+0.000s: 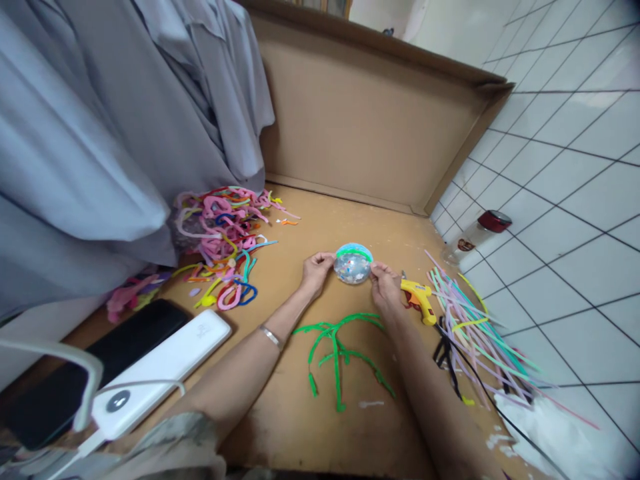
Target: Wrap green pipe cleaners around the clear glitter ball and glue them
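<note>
A round, clear disc (353,271) is between my two hands, above the board. Blue fuzzy lining covers its upper edge, and a green pipe cleaner (354,252) curves across just below that. My left hand (317,272) pinches the disc's left edge, fingers closed. At the right edge my right hand (386,285) pinches too, with thumb and fingers pressed together. Whether the fingertips also grip the green pipe cleaner's ends cannot be made out. Nearer me lies a branching green pipe-cleaner figure (336,333), like a small palm tree, partly behind my right forearm.
A yellow glue gun (421,300) lies beside my right hand, near loose pipe cleaners (470,327) and a red-lidded bottle (477,237). Left are a colourful pipe-cleaner heap (225,227), a white power bank (165,367) and a black phone (145,333). Cardboard (360,113) stands behind.
</note>
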Demonstrator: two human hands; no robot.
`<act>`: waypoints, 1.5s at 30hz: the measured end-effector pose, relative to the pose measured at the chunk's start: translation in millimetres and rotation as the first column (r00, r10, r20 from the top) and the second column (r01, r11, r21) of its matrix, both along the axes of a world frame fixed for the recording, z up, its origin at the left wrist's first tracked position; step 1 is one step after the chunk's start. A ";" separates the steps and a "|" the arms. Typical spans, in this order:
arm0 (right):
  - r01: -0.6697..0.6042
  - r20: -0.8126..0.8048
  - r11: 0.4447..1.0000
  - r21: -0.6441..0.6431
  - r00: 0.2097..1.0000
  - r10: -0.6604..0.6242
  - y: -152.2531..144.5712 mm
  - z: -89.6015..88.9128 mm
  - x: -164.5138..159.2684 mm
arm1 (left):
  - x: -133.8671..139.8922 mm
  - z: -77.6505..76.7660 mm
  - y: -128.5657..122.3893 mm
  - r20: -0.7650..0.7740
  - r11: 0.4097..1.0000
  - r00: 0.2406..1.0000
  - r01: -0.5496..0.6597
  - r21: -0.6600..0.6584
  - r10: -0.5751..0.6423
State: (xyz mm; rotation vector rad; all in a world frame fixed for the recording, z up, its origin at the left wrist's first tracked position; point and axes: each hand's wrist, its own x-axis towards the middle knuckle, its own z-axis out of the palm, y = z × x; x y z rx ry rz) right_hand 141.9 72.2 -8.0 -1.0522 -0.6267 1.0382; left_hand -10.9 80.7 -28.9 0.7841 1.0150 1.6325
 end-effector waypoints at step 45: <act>-0.111 0.002 0.991 -0.074 0.994 0.112 -2.3 13.9 7.5 | -5.8 6.1 -5.3 -0.011 0.995 0.999 0.049 0.092 -0.049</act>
